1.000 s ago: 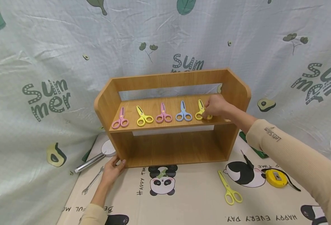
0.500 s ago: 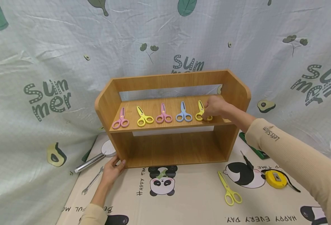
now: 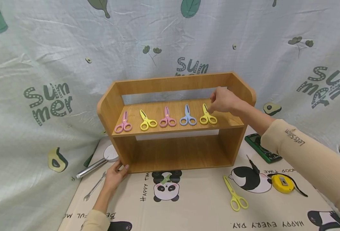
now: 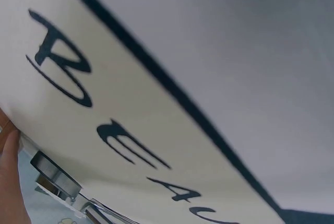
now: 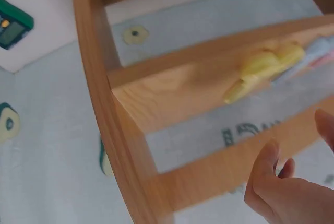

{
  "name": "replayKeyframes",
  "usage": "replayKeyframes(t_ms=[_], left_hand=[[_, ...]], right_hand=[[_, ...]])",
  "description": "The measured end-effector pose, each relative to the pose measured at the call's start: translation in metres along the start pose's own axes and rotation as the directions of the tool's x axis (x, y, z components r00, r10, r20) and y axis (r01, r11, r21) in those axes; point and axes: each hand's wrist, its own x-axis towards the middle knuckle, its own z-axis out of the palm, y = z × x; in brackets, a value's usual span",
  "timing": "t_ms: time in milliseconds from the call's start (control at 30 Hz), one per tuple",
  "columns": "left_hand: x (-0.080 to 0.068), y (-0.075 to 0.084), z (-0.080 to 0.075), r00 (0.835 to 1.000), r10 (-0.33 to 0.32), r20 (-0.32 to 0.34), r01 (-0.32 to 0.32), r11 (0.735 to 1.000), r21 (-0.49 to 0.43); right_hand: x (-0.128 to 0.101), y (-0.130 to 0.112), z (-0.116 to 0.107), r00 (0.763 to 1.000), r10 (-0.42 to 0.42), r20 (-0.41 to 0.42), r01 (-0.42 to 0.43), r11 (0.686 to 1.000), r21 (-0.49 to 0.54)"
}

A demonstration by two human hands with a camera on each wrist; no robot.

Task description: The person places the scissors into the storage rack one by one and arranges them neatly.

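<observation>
- Scissors, the yellow pair [image 3: 208,118] at the right end of the shelf row, lie flat on the upper board of the wooden shelf [image 3: 175,84], handles towards the front edge.
- Right hand [image 3: 223,100] hovers just above and behind them, fingers loosely bent, gripping nothing; the pair lies free.
- Left hand [image 3: 115,175] rests relaxed against the shelf's lower left corner, apparently to steady it.
- Four more pairs, pink [image 3: 123,124], yellow [image 3: 147,122], pink [image 3: 167,120] and blue [image 3: 187,118], line up evenly alongside.
- Another yellow pair [image 3: 235,195] lies on the panda mat [image 3: 193,202], near a tape measure [image 3: 282,183].
</observation>
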Motion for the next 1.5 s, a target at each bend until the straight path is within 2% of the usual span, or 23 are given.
replayKeyframes(t_ms=[200,300,400,533,733,900,1100,1500], left_hand=[[-0.001,-0.002,-0.002,1.0,0.019,-0.012,-0.02,1.0,-0.019],[-0.001,-0.001,-0.003,1.0,0.005,-0.003,-0.005,1.0,-0.003],[0.001,0.0,-0.003,1.0,-0.012,0.0,0.012,1.0,0.0],[0.002,-0.001,-0.002,1.0,-0.014,-0.002,0.014,1.0,-0.013],[0.001,-0.002,0.0,1.0,-0.018,-0.006,0.018,1.0,-0.011],[0.002,-0.001,0.001,1.0,-0.018,-0.014,0.018,1.0,-0.015],[0.002,0.001,0.001,1.0,-0.009,-0.017,0.009,1.0,-0.01],[0.002,0.0,0.001,1.0,-0.013,-0.005,0.013,1.0,-0.001]], right_hand=[[-0.042,-0.012,-0.002,0.993,-0.099,-0.07,0.101,0.994,0.035],[-0.067,-0.007,0.001,0.986,-0.139,-0.087,0.146,0.986,0.079],[-0.09,0.008,0.006,0.986,-0.136,-0.097,0.148,0.98,0.131],[-0.113,0.043,0.021,0.989,-0.09,-0.114,0.109,0.979,0.171],[-0.139,0.11,0.059,0.988,-0.042,-0.15,0.076,0.972,0.224],[-0.154,0.154,0.092,0.993,0.056,-0.103,-0.02,0.946,0.325],[-0.164,0.19,0.13,0.986,0.167,-0.01,-0.148,0.904,0.401],[-0.169,0.244,0.185,0.956,0.273,0.109,-0.294,0.902,0.317]])
